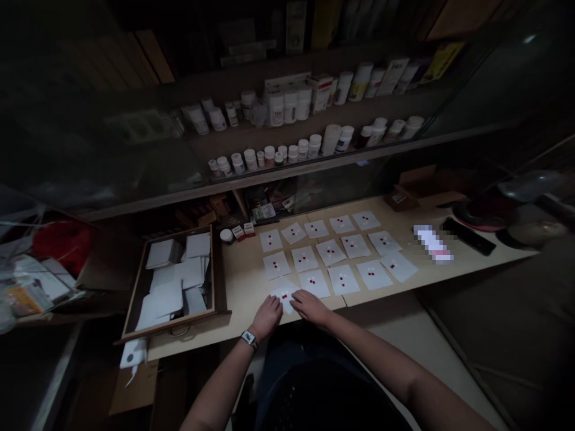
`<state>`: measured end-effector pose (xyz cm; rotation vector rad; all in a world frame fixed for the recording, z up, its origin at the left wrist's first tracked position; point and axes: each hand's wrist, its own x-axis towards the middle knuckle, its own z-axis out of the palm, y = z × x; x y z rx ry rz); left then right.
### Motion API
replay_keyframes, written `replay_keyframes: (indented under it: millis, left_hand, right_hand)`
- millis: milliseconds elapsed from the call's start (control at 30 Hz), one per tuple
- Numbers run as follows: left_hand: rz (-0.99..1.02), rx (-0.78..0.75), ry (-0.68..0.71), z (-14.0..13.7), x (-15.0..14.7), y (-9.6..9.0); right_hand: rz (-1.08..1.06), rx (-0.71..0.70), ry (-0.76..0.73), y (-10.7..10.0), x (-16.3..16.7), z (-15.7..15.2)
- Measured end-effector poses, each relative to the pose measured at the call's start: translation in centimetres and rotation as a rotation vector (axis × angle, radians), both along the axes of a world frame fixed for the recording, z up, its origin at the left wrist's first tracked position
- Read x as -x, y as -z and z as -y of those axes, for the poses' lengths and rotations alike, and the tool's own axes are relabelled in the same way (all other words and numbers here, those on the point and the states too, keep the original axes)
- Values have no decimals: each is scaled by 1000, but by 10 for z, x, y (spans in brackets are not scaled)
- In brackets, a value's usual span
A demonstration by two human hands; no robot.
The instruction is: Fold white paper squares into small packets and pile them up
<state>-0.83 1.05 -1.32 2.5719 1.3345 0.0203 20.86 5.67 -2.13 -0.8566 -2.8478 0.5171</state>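
Observation:
In the head view, a small white paper sheet (281,286) with red and white pills on it lies at the front left of the rows of papers. My left hand (268,315), below a wrist with a watch, has its fingers closed at the sheet's left edge. From the other side my right hand (311,307) pinches at its right edge. Several similar white sheets (353,286) are laid out in three rows to the right and behind, each with a few red and pale pills. Fingertip detail is dim.
An open wooden drawer (219,281) holding stacks of white paper (162,293) rests on the table (240,269) at left. Beyond it stand a white-lidded jar (227,236) and small boxes. A phone (469,236) and an open carton (424,190) are at right. Shelves with medicine bottles (290,106) rise behind.

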Motion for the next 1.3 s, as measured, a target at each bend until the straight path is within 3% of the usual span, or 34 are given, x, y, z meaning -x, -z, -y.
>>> replay_keyframes:
  millis: [233, 533, 800, 1133, 1300]
  left_hand:
    - [-59, 36, 127, -15, -1, -11]
    - [-83, 85, 142, -16, 1, -7]
    - [-33, 85, 15, -10, -2, -1]
    - [29, 51, -112, -3, -7, 0]
    - [47, 66, -303, -2, -14, -2]
  right_hand:
    - [22, -89, -33, 3, 2, -5]
    - [48, -75, -106, 1, -2, -11]
    - [36, -36, -109, -7, -4, -10]
    - [30, -51, 1, 11, 6, -10]
    - [11, 10, 113, 10, 10, -11]
